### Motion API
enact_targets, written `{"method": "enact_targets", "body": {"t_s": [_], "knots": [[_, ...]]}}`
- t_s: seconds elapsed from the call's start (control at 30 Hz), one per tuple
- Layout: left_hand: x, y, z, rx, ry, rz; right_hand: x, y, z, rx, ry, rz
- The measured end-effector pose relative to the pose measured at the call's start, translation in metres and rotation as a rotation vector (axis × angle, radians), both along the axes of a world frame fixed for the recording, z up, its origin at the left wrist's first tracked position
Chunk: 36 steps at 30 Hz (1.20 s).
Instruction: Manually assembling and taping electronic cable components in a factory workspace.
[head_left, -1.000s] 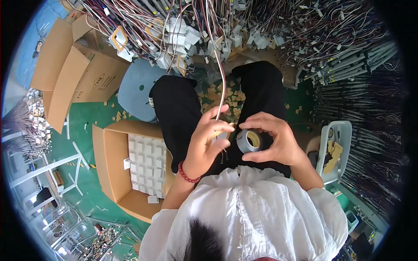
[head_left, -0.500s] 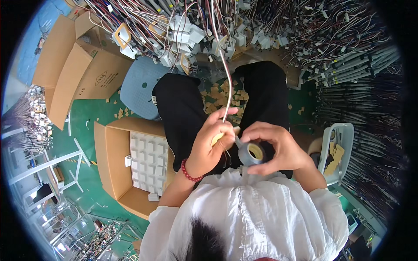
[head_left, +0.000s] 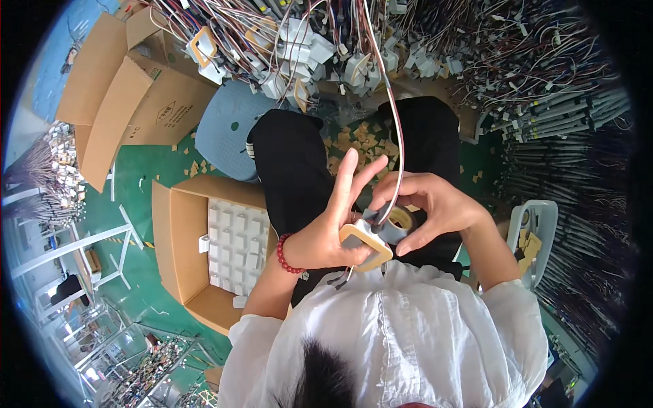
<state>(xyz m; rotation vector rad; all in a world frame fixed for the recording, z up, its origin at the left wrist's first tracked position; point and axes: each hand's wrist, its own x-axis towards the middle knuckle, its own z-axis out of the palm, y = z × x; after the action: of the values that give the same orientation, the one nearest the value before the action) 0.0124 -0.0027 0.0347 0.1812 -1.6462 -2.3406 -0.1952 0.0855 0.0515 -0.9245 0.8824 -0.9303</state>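
My left hand (head_left: 314, 238) holds a small white housing with a tan square rim (head_left: 381, 249), its thumb pressed on the face and two fingers stretched upward. A thin white and dark red cable (head_left: 396, 129) runs from the housing up to the hanging bundles. In my right hand (head_left: 450, 209) is a roll of grey tape (head_left: 392, 235), gripped between thumb and fingers, close against the housing. A bit of grey tape (head_left: 371, 215) shows by the cable's base; whether it is stuck there I cannot tell.
An open carton (head_left: 197, 299) with rows of white blocks stands left of my legs, near a blue stool (head_left: 228, 132). Cable bundles (head_left: 544, 75) fill the far and right sides. A pale plastic bin (head_left: 549, 234) holds tan pieces. Tan scraps (head_left: 350, 139) litter the floor.
My left hand has turned, so the housing's tan-rimmed face now shows, and its fingers have stretched upward. The cable has swung right. The tape roll now sits behind the housing.
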Motion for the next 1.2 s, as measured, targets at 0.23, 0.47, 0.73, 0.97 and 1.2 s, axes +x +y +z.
{"method": "enact_targets", "body": {"t_s": [0.23,0.47,0.73,0.97,1.2], "knots": [[-0.001,-0.007,0.002,0.011,-0.017,-0.089,-0.004,-0.006,0.006,-0.137,0.075,0.133],[-0.003,-0.018,0.003,0.035,0.009,-0.152,-0.004,-0.01,0.014,-0.318,0.219,0.16],[-0.002,-0.012,0.01,-0.04,0.1,-0.095,0.008,0.006,-0.001,-0.082,-0.165,0.012],[0.0,-0.01,0.01,0.014,0.091,-0.094,0.008,0.003,0.012,-0.085,-0.121,-0.005],[0.0,-0.012,0.011,0.001,0.08,-0.087,-0.001,-0.008,0.024,-0.346,0.257,0.043]]}}
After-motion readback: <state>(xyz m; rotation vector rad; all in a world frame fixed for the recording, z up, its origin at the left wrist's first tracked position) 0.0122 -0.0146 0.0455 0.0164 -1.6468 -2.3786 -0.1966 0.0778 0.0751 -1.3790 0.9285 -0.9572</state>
